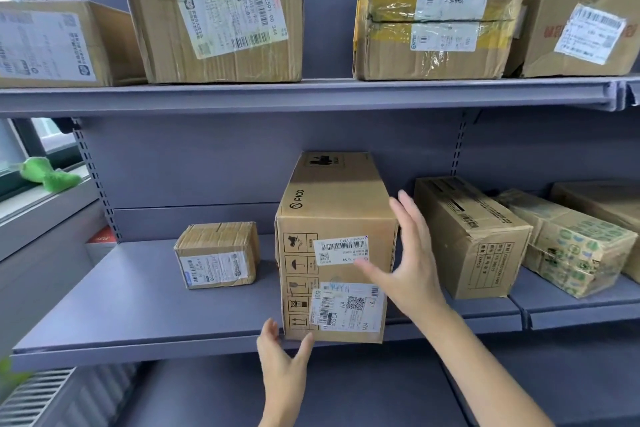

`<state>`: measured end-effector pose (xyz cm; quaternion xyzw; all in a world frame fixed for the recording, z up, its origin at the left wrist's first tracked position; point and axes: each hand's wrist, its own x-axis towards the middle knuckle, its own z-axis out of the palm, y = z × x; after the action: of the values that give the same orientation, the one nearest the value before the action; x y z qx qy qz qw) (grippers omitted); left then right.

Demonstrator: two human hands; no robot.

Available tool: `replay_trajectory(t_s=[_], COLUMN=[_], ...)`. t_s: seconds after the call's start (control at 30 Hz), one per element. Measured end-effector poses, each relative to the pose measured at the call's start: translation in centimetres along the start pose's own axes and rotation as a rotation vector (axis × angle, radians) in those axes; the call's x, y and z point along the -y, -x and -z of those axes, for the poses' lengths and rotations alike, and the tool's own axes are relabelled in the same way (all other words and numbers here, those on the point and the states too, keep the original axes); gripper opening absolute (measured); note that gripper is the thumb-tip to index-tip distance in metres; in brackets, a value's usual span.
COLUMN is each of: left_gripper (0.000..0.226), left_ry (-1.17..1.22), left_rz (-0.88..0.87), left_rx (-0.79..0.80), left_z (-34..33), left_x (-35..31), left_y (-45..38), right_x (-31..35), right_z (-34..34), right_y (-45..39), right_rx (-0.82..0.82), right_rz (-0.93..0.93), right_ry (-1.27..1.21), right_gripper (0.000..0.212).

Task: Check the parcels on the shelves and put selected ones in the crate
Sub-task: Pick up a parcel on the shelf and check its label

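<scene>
- Left hand [282,362], nearest the camera, spread open under the front lower-left corner of the PICO box [337,246], fingertips touching.
- PICO box stands on the middle shelf [145,291], long axis running back from the edge.
- Right hand [407,256], fingers wide, against its right front edge.

Grey metal shelving [311,94]; window [45,139] left; radiator [38,395] below.

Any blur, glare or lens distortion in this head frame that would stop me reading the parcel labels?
Head view: wide-angle bending bows the shelf edge and tilts outer boxes; tape glare on the taped box; right hand slightly motion-blurred, covering part of the PICO box label; fine print too soft to read.
</scene>
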<state>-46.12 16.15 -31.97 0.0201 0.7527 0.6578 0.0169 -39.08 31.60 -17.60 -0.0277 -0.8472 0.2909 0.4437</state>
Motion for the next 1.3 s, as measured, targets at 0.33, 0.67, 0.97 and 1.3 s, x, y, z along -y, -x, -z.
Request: replay_trajectory(t_s=[0.33,0.67,0.97,1.3], left_gripper=[0.05,0.019,0.031,0.066], left_ry=[0.269,0.578,0.486,-0.048], left_rz=[0.422,0.475,0.057,-0.465], left_rx=[-0.01,0.245,0.137,0.104], left_z=[-1.7,-2.8,-0.3,2.1], left_x=[0.5,-0.1,-4.1,-10.1], left_y=[0.8,0.5,-1.5,-3.4], right_x=[2.0,0.5,-1.2,-3.7], right_z=[-0.4,-0.3,2.6,-0.5], right_y=[-4.6,-4.3,-1.1,6.6], right_rx=[0.372,0.3,0.029,-0.184], right_rz=[0.237,0.205,-0.178,-0.62], right_ry=[0.586,0.57,0.246,-0.336], right_gripper=[0.083,0.076,0.074,0.06])
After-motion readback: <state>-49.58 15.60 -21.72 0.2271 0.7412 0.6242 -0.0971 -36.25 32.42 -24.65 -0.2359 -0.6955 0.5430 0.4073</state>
